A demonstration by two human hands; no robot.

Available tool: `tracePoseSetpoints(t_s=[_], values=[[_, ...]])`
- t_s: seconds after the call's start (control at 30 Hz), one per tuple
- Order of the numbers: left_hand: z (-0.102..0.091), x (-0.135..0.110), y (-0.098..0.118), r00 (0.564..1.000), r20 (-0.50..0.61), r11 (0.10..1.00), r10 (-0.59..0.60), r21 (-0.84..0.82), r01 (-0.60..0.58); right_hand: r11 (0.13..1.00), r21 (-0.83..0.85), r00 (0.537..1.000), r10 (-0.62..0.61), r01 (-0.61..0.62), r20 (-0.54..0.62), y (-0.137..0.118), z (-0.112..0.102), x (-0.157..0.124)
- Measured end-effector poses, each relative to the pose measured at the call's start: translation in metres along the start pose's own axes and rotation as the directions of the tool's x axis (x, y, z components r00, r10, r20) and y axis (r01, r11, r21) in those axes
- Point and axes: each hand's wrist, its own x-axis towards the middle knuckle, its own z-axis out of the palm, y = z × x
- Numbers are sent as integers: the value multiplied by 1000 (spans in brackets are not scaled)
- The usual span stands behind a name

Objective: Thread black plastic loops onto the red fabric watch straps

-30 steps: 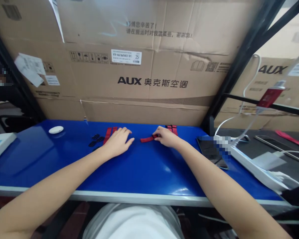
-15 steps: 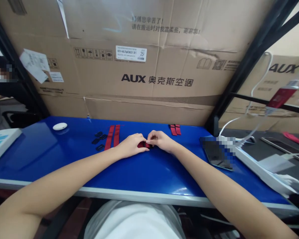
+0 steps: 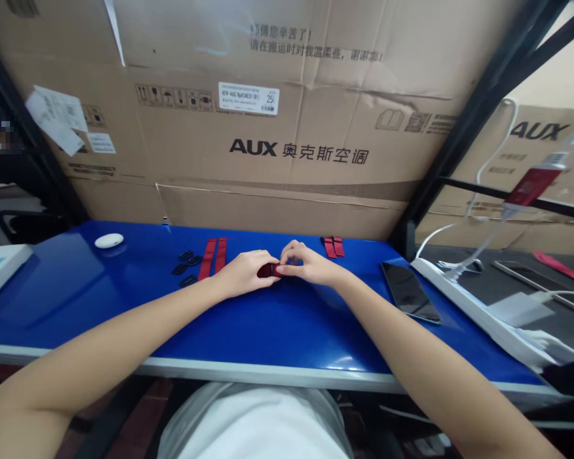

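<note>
Your left hand (image 3: 247, 273) and right hand (image 3: 308, 262) pinch a red fabric strap (image 3: 265, 271) in a two-handed grip at frame centre, over a glossy blue surface (image 3: 277, 331), small black buckles (image 3: 180, 269) left of centre.

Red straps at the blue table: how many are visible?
5: two long straps beside the left hand, one held strap between it and the right hand, two short straps beyond the right hand. The hands may hide more.
</note>
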Motion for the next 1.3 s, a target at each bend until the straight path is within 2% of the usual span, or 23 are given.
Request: tracePoseSetpoints(t_s=[0.03,0.1,0.2,0.27,0.47,0.6,0.67,0.73,0.83,0.93,1.0,1.13,1.17,1.23,1.27,1.3], values=[[-1,0,0,1000,4,1000,5,-11,-5,1000,10,1000,-12,12,15,0,-1,-1],[-3,-1,-2,1000,17,1000,-15,-27,15,988,155,1000,-20,16,24,0,-4,-2],[-7,-2,-3,995,35,993,-99,-64,101,885,465,999,23,-8,-26,-1,-5,-5],[-7,-1,1,989,40,981,-146,-124,150,815,579,997,51,-10,-55,-2,-2,-5],[1,2,20,992,63,960,-111,-251,123,710,703,992,51,48,-119,-13,8,0],[-3,-8,20,959,221,883,-179,-392,256,704,702,965,97,108,-245,-25,-12,-4],[-8,-14,17,931,304,839,-204,-435,326,677,722,930,155,145,-333,-30,-27,-8],[-13,-17,13,914,342,816,-218,-450,363,640,748,896,212,174,-390,-33,-38,-10],[-15,-15,8,917,282,763,-282,-514,392,576,808,898,284,121,-337,-30,-38,-9],[-13,-7,10,909,214,705,-358,-577,413,530,848,927,316,3,-201,-20,-15,-1],[-9,-5,14,915,171,755,-365,-521,399,518,855,939,308,-31,-153,-14,4,6],[1,-7,16,942,77,925,-328,-179,337,560,820,925,361,-114,-117,-5,27,15],[3,-8,15,932,54,930,-357,-73,361,608,782,909,390,-135,-147,-4,28,15],[6,-8,9,897,-1,892,-442,103,439,768,622,878,396,-154,-271,-5,27,13],[5,-7,5,879,-26,867,-476,155,474,854,498,885,341,-150,-319,-8,26,10],[3,-6,1,863,-47,845,-503,181,503,924,362,913,250,-125,-323,-12,24,6]])
